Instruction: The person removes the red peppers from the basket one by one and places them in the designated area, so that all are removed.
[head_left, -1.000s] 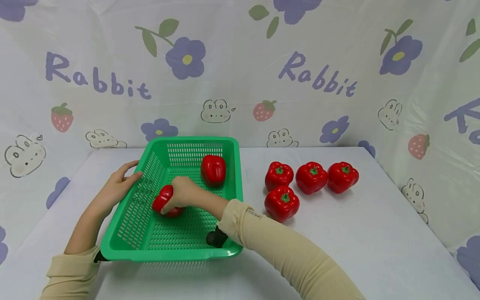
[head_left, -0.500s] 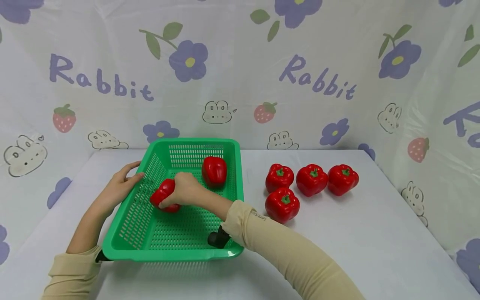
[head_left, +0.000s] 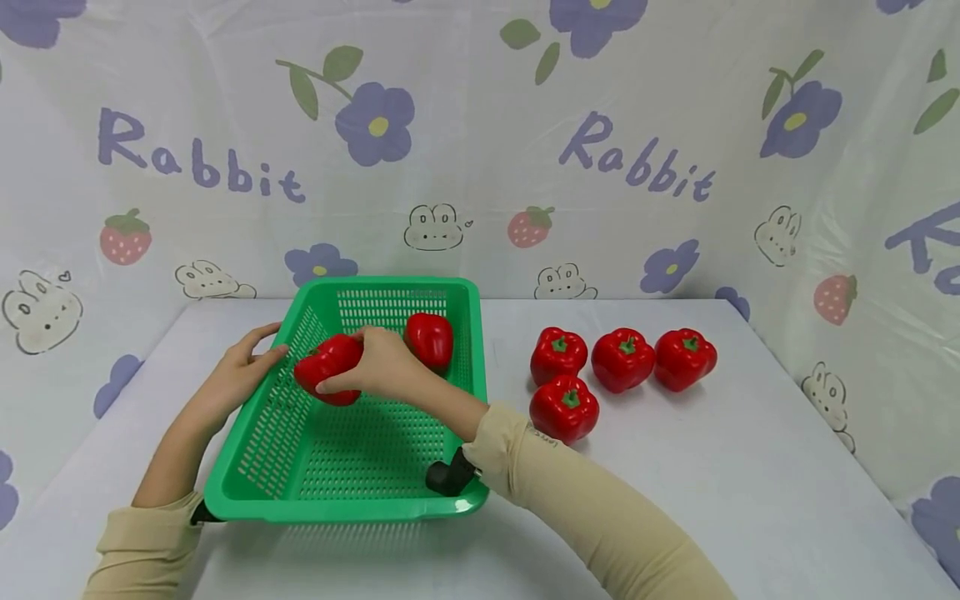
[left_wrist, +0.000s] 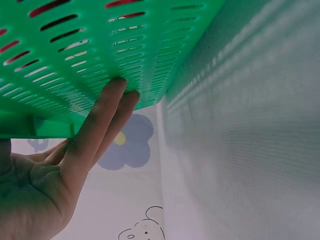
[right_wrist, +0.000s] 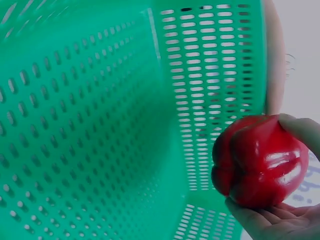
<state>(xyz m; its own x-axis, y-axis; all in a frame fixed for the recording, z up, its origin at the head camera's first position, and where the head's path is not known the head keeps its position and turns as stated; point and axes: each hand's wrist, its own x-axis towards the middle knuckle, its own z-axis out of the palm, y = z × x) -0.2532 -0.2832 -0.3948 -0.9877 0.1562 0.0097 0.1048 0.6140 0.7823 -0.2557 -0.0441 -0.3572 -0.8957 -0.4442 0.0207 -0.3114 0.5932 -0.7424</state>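
My right hand [head_left: 386,362] pinches a glossy red bell pepper [head_left: 330,367] between thumb and fingers. The pepper is raised inside the green basket [head_left: 337,510], near its left wall, and its underside faces the right wrist view, with the right hand [right_wrist: 292,220] on it. A second red bell pepper [head_left: 430,342] lies on its side at the basket's back right. Against the basket's left rim rests my left hand [head_left: 236,375]. In the left wrist view two straight fingers [left_wrist: 97,117] lie along the slotted outer wall, and the thumb tip is hidden behind the rim.
Right of the basket, several more red bell peppers [head_left: 564,408] stand stem-up in a cluster on the white table [head_left: 712,475]. A black wrist camera [head_left: 450,475] on the right arm hangs above the basket's front right corner. Behind is a printed cloth [head_left: 465,133].
My right hand has lifted the bell pepper off the basket floor, up and slightly toward the back left. The left hand keeps its place at the rim.
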